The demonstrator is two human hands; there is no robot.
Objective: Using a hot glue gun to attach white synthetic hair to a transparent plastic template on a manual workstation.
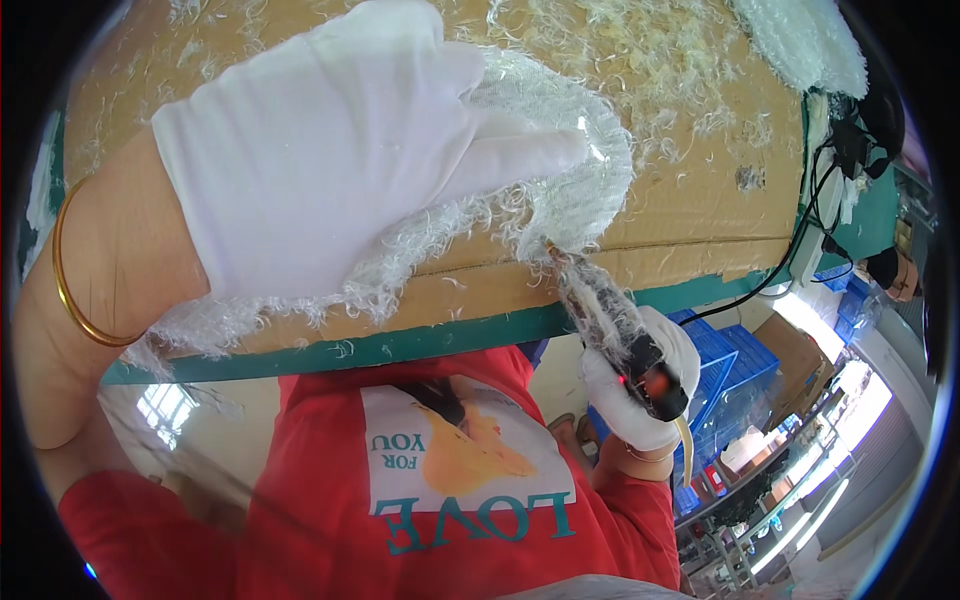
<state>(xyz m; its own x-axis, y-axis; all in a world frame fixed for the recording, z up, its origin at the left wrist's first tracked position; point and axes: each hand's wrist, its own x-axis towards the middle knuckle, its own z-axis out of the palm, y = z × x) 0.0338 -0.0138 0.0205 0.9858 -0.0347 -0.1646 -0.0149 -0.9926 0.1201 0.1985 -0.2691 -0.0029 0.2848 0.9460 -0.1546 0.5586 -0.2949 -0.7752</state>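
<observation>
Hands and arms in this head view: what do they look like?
White gloves, plain where visible, cover the left hand and right hand. A smooth gold-coloured bangle circles the left wrist; a thin bracelet shows on the right. Both arms wear red sleeves.

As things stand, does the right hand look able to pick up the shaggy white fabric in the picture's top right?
Probably not at once: the gloved right hand holds a fuzz-covered handheld tool, which would likely need putting down before grasping the shaggy white fabric.
</observation>
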